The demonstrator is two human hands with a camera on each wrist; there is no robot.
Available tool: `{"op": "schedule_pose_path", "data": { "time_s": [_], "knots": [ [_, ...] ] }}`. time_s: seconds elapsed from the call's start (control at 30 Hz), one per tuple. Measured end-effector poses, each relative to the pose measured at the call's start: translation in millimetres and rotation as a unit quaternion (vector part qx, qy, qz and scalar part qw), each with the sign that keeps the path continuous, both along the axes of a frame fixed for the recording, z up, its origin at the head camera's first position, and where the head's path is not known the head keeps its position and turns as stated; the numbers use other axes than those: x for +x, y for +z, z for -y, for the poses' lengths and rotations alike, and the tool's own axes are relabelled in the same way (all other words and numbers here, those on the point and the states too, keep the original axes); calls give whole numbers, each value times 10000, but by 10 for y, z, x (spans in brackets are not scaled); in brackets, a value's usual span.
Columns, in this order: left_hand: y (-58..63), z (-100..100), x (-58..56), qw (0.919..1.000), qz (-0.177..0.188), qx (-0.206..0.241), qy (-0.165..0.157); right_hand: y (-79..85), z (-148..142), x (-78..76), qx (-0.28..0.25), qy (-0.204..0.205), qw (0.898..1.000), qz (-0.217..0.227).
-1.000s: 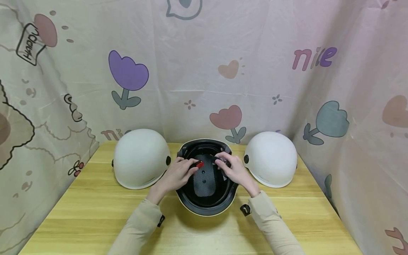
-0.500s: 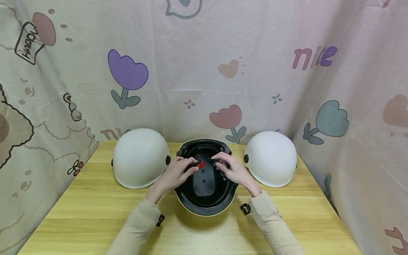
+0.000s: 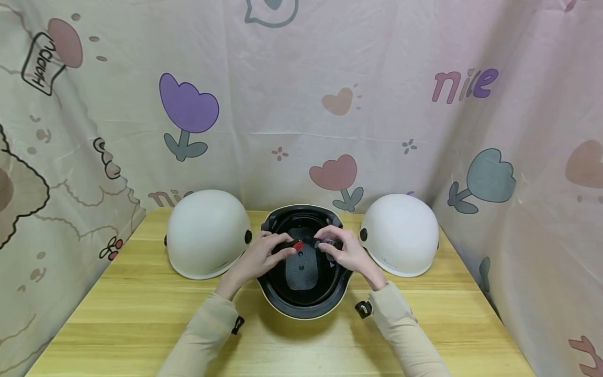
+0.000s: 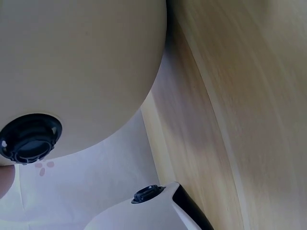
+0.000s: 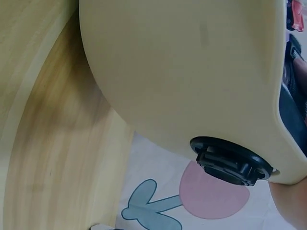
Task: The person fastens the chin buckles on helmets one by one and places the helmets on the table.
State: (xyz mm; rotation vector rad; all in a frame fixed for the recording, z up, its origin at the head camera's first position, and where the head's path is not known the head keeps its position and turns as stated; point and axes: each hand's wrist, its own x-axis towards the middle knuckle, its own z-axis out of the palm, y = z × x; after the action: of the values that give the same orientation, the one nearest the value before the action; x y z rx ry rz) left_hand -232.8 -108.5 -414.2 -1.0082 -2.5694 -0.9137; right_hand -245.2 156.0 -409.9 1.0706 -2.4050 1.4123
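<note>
A white helmet [image 3: 306, 314] lies upside down in mid-table, its black lining and grey mesh pad [image 3: 301, 275] facing up. Over its opening, my left hand [image 3: 256, 256] pinches a red-and-black buckle [image 3: 297, 245] between thumb and fingers. My right hand [image 3: 348, 252] pinches a black strap end [image 3: 311, 241], which points at the red part with its tip close by. In the left wrist view the helmet's shell [image 4: 81, 62] and a round black side fitting [image 4: 31, 139] hide most of the hand. The right wrist view has the shell [image 5: 182, 72] and red buckle part [image 5: 297, 15].
One white helmet [image 3: 207, 233] stands dome up beside the left hand, and another [image 3: 400, 235] stands to the right. Both are on the wooden table [image 3: 118, 314]. A patterned cloth [image 3: 282, 89] hangs behind the table. Small black wrist devices sit under both cuffs.
The black strap end in my right hand has come left and slightly down toward the red buckle part. My left hand has shifted only slightly. The helmets stay in place.
</note>
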Motion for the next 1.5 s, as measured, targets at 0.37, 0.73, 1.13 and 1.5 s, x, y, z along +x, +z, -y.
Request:
{"op": "schedule_pose_path", "data": {
  "time_s": [0.37, 0.73, 1.13, 1.5],
  "knots": [
    [-2, 10, 7, 10000, 0, -82, 18, -24, -42, -27, -184, 313, 9980, 526],
    [15, 27, 40, 9994, -108, -282, -160, -13, -31, -31, -130, 561, 9977, 354],
    [31, 29, 61, 9988, -39, -443, -194, -18, -1, -15, -7, 387, 9985, 393],
    [44, 15, 69, 9974, -8, -554, -457, -54, -38, -38, -101, 456, 9980, 420]
  ]
}}
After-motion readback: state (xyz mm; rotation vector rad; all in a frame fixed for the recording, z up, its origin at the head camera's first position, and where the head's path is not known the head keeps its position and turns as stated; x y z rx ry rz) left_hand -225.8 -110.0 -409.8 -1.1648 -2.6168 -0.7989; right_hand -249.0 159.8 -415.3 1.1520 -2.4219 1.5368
